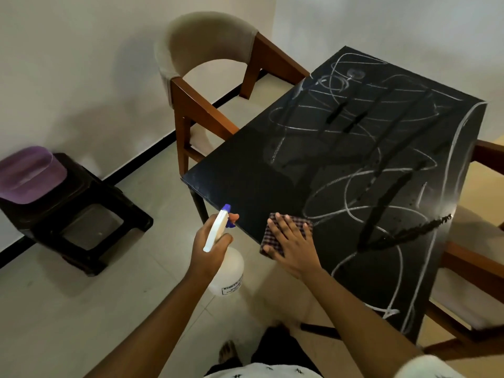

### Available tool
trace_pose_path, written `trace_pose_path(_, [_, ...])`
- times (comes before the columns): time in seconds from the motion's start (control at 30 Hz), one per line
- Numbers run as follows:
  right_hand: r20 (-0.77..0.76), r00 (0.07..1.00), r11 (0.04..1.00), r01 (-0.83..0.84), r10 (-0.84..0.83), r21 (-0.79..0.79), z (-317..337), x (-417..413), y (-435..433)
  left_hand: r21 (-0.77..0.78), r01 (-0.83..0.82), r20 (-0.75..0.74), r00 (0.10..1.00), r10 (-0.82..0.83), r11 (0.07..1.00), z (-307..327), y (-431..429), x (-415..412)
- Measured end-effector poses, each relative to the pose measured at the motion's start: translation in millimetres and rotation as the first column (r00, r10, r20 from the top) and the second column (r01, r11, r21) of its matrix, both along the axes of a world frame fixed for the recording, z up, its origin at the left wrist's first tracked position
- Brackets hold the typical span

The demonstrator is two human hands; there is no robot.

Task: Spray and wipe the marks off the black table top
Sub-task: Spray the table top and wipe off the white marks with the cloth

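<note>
- On the near left corner of the black rectangular table top, folded dark checked cloth, lying flat and close to the edge.
- Right hand laid palm-down on the checked cloth, fingers spread and pressing flat, gripping nothing; cloth showing past the fingertips and beside the thumb.
- White looping chalk-like marks scrawled over most of the table top, thickest along the right side and far end; corner patch around the cloth plain black.
- Dark wet-looking streaks cutting across the marks, one ragged streak reaching the right edge.
- White plastic spray bottle with a blue nozzle held off the table, just beside its near left edge, above the floor; nozzle pointing toward the table top.
- Left hand wrapped closed around the neck of the spray bottle, a fingertip on the blue trigger; round bottle body hanging below the hand, small printed label on it too blurred to read.
- Beyond the table's left side, brown wooden armchair with a curved beige padded back, drawn close to the table.
- At the right side, a second wooden chair with a pale seat, partly tucked under the table top.
- Far left by the white wall, dark plastic stool with a purple plastic tub resting on top.
- Underneath everything, pale tiled floor with a black skirting strip along the wall.
</note>
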State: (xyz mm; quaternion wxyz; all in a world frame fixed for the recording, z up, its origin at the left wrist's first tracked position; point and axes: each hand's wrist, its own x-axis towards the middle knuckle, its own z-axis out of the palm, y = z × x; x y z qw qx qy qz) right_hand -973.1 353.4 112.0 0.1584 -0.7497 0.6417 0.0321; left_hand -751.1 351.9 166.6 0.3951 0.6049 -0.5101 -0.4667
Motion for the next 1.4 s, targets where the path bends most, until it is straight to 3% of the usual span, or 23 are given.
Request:
trace_pose_path(0.3, [0.001, 1.0, 0.996, 0.021, -0.021, 0.083, -3, -22, -138, -0.066, -0.046, -0.03, 0.999, 0.044, 0.997, -1, 2, -32])
trace_pose_path(0.4, [-0.004, 1.0, 0.999, 0.009, -0.009, 0.05, -2, -24, -115, -0.069, -0.065, -0.041, 0.997, 0.062, 0.995, -4, 7, -41])
trace_pose_path(0.57, [0.035, 0.994, 0.995, -0.104, 0.104, -0.01, -7, -40, -4, -0.073, -0.112, -0.053, 0.993, 0.108, 0.991, -1, 14, -56])
trace_pose_path(0.7, [0.019, 0.995, 0.995, -0.095, 0.095, -0.035, -18, -51, 63, -0.058, -0.124, -0.041, 0.992, 0.121, 0.991, -3, 21, -64])
trace_pose_path(0.83, [0.027, 0.992, 0.992, -0.125, 0.126, -0.035, -14, -57, 48, -0.038, -0.123, -0.04, 0.992, 0.121, 0.992, -6, 26, -71])
trace_pose_path(1.13, [0.004, 1.0, 0.999, -0.015, 0.015, 0.036, -1, -64, -114, -0.053, -0.123, -0.034, 0.992, 0.121, 0.991, -9, 39, -79])
trace_pose_path(1.4, [0.007, 0.989, 0.989, -0.148, 0.147, 0.019, -1, -72, -29, -0.007, -0.142, -0.066, 0.988, 0.141, 0.99, -17, 51, -84])
